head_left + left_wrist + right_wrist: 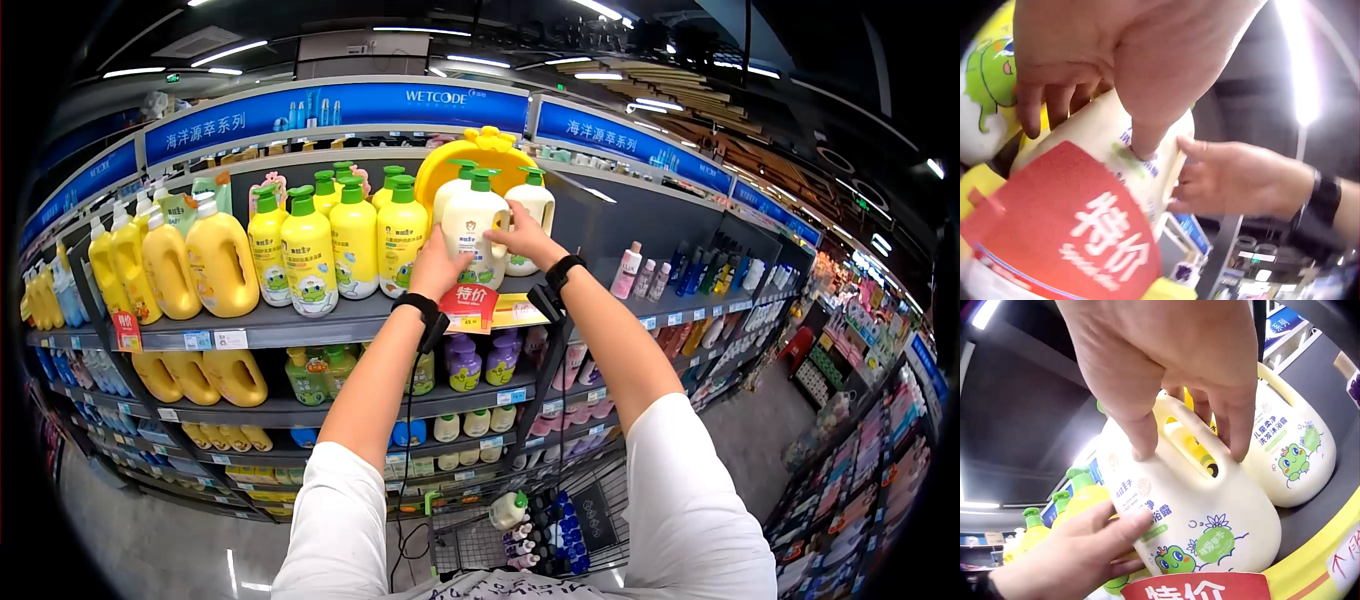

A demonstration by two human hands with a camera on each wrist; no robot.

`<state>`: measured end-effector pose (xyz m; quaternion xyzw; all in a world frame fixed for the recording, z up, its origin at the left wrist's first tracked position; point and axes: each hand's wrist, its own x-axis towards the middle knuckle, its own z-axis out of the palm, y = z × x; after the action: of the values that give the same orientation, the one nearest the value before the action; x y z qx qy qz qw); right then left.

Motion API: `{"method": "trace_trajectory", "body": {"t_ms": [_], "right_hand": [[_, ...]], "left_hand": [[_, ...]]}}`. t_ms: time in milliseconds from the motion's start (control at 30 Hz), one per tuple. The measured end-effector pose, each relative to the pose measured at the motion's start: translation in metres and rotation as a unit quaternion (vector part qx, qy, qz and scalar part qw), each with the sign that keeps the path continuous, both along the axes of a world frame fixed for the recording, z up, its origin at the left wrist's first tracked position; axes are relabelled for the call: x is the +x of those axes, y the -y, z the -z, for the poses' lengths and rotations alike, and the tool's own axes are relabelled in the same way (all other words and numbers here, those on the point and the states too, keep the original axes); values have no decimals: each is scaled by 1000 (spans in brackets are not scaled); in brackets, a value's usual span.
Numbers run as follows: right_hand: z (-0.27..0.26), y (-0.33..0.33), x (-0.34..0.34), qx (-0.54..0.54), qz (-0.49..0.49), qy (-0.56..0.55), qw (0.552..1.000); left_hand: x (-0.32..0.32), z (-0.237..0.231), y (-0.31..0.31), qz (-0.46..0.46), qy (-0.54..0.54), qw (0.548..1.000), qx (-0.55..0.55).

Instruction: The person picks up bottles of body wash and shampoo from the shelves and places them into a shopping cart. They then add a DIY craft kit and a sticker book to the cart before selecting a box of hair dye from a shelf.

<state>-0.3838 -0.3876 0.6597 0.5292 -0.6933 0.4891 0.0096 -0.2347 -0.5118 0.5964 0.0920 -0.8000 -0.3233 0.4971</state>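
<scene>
A cream pump bottle [470, 212] with a green pump top and a frog print stands at the front of the upper shelf, behind a red price tag [472, 303]. My left hand [441, 266] holds its lower left side, thumb across the label and fingers round the side. At its right, my right hand [524, 240] grips the looped handle, thumb on the near face and fingers at the far side of the loop, as the right wrist view shows. A matching bottle [1294, 440] stands right beside it, and another pump top [461, 166] shows behind.
Yellow green-topped bottles [308, 255] crowd the shelf to the left. A round yellow display board [437, 172] rises behind the cream bottles. Smaller bottles [627, 270] stand farther right. Below me, a wire shopping cart [450, 555] carries a cream bottle [507, 511] and several dark blue items [570, 530].
</scene>
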Motion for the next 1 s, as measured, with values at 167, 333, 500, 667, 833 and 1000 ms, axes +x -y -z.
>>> {"method": "trace_trajectory", "body": {"t_ms": [167,333,500,667,833,1000], "right_hand": [[-19,-18,14,-2,18,-62,998],[-32,-35,65,-70,14,-177,982],[-64,-79,106,-156,-10,-234,960],[-54,-156,145,-114,-128,-105,980],[49,-225,159,171,-130,-17,977],[200,-283,140,318,0,107,942]], "left_hand": [[8,0,-3,-66,31,995,-61],[1,8,-13,11,-51,998,-21],[23,-31,-43,35,-142,989,2],[99,-26,-104,152,-53,987,-7],[138,127,-161,432,71,871,223],[170,264,-216,336,322,869,167]]}}
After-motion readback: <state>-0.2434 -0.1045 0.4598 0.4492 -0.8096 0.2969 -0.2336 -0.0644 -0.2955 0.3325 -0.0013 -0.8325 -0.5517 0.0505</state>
